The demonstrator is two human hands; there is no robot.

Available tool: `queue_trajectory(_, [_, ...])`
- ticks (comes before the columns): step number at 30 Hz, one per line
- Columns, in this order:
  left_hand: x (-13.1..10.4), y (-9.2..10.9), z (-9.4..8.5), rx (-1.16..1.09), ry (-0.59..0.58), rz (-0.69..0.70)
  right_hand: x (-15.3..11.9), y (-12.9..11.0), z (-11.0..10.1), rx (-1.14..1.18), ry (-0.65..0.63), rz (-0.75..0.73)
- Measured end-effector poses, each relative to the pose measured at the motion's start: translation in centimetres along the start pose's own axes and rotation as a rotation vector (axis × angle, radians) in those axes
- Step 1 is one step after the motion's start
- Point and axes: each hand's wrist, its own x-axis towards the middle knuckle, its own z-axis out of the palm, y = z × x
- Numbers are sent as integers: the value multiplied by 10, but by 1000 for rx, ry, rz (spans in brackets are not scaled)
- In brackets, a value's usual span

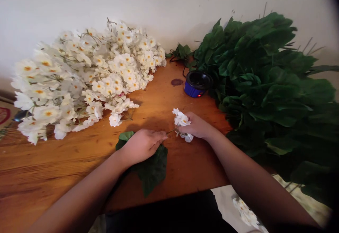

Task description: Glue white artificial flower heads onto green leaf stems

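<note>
Near the front of the wooden table, my left hand is closed on the stem of a green leaf spray, whose broad leaves spread below and behind the hand. The stem's thin tip points right, out past my fingers. My right hand is closed around a small cluster of white artificial flowers, with blossoms above and below the fingers. Stem tip and flower cluster meet or nearly meet between the hands; whether they are joined I cannot tell.
A large heap of white flowers covers the back left. Dark green leaf sprays are piled along the right side, stems poking out. Between them stands a small blue pot with a black rim, a lit red light and a cord. More white flowers lie below the table edge.
</note>
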Motion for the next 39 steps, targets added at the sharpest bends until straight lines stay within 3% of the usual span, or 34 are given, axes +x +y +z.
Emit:
queue_trajectory(7, [1, 1, 1, 46, -1, 18, -1, -2, 1, -4, -27, -13])
queue_trajectory(17, [5, 6, -1, 141, -131, -49, 0, 5, -3, -148, -103, -20])
queue_trajectory(24, [4, 7, 3, 144, -130, -76, -2, 0, 4, -49, -84, 46])
queue_trajectory(28, [6, 13, -2, 4, -44, -136, 0, -4, 5, -27, 23, 26])
queue_trajectory(31, [5, 13, -21, -79, 130, -200, 2, -7, 6, 4, 116, 11])
queue_trajectory(33, [-1, 6, -38, 4, 310, -267, 2, -7, 7, 40, 171, 12])
queue_trajectory(35, [-9, -6, -54, 225, 396, -384, 1, -6, 8, 56, 239, -24])
queue_trajectory(39, [-21, -28, -67, 589, 170, -553, -1, -2, 8, -131, 445, -170])
